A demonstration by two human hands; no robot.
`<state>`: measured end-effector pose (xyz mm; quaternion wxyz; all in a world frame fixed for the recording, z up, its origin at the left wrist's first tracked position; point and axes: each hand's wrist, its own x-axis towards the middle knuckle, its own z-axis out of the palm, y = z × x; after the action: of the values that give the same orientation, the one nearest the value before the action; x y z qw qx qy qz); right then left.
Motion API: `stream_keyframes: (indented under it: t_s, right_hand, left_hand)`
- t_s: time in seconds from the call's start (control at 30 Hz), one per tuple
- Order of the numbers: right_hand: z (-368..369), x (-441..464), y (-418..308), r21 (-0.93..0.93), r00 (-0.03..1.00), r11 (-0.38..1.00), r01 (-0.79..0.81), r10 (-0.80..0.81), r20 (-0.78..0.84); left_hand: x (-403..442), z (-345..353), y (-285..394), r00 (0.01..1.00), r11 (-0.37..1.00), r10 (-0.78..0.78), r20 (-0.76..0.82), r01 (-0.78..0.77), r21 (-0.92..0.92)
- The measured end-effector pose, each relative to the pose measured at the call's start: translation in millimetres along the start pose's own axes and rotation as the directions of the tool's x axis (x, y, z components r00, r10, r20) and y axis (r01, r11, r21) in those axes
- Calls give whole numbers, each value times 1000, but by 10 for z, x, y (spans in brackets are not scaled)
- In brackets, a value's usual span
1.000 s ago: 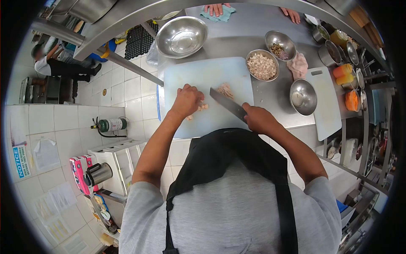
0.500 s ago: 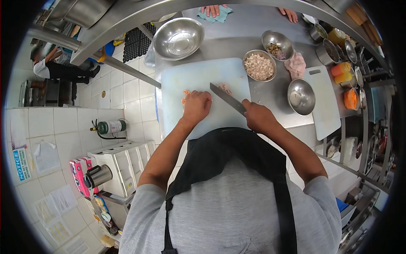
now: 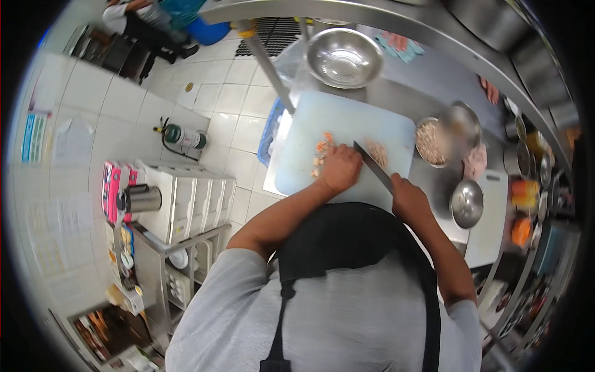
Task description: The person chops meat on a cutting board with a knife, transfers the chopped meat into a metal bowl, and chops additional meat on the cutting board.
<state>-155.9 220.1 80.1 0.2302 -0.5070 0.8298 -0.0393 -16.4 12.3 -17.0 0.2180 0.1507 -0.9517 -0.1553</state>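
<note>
On the pale cutting board [image 3: 353,110], a knife [image 3: 374,167] slants between the person's two hands, its long axis running forward and leftward from the right fist, tip pointing away from the body. The right hand [image 3: 409,197] is closed round the handle, at the board's near right part. A heap of pale chopped pieces [image 3: 377,152] lies just to the right of the blade, ahead of that fist. The left hand [image 3: 342,166] sits on the blade's other side, fingers bent and close to its front part, so the steel lies between this hand and the heap. Its palm is out of sight, so I cannot tell whether it grips anything. This hand is the nearer one to the orange pieces [image 3: 322,147], which lie with paler cubes in a loose line along its left side.

To the right of the board, a metal bowl [image 3: 429,141] holds pale diced food; a second bowl [image 3: 471,118], smeared by blur, stands just behind it. A small bowl [image 3: 467,204] stands nearer the body, beside a white board [image 3: 486,229]. Beyond the cutting board's far edge is a wide bowl [image 3: 344,59] of shiny metal. Farther right, a container of orange food [image 3: 521,232] stands near red and yellow containers [image 3: 525,192].
</note>
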Motion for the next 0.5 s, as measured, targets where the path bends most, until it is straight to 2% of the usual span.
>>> stream_keyframes:
  t_s: [0.07, 0.2, 0.3, 0.4, 0.5]
  right_hand:
    - [-32, -82, -2, -26, 1000, 1000, 13, -13, -13]
    - [74, -51, 6, 43, 999, 999, 26, -27, 17]
    - [-130, -15, -41, -30, 998, 1000, 7, -6, 57]
    - [-76, -107, -66, 2, 999, 1000, 12, -12, 38]
    - [-41, -28, -118, 3, 996, 999, -45, 44, 80]
  left_hand:
    - [-51, 51, -24, 1000, 999, 6, -5, -6, 31]
    - [-138, 104, -12, 1000, 999, 17, -19, -17, 39]
    - [-117, 86, -1, 1000, 999, 11, -10, -11, 40]
    - [-139, 71, -32, 1000, 1000, -2, 7, 2, 18]
    - [-146, 84, -18, 1000, 1000, 7, -8, -7, -14]
